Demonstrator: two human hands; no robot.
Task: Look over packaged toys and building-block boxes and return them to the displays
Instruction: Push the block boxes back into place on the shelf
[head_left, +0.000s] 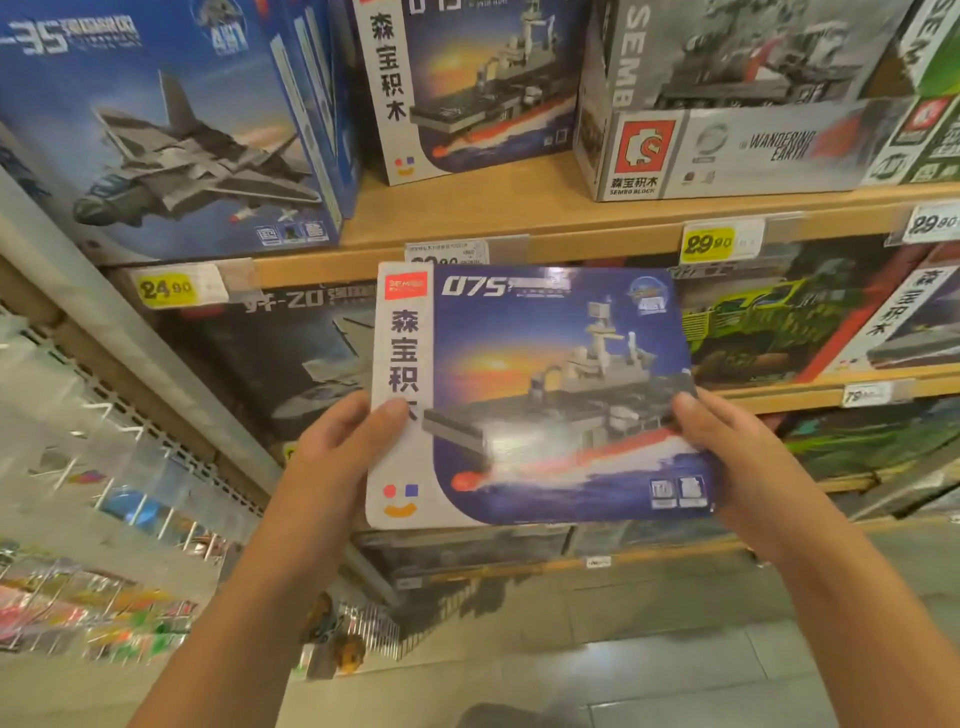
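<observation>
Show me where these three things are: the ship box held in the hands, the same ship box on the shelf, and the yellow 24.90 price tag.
held ship box (540, 395): head view, middle of its front picture.
shelf ship box (467, 88): head view, its printed front.
24.90 price tag (167, 289): head view, on the yellow label.

blue-and-white ship box (540, 395), seemingly yellow price tags (707, 243)

The 075 warship block box (540, 395) is a flat blue carton with a white strip down its left side bearing red Chinese characters and a smiley mark. Its front shows a grey brick-built ship with a red hull against a sunset. It is held upright, tilted slightly, facing the camera, near the middle of the scene in front of the shelves.

A matching ship box (467, 88) stands upright on the far upper shelf.
</observation>
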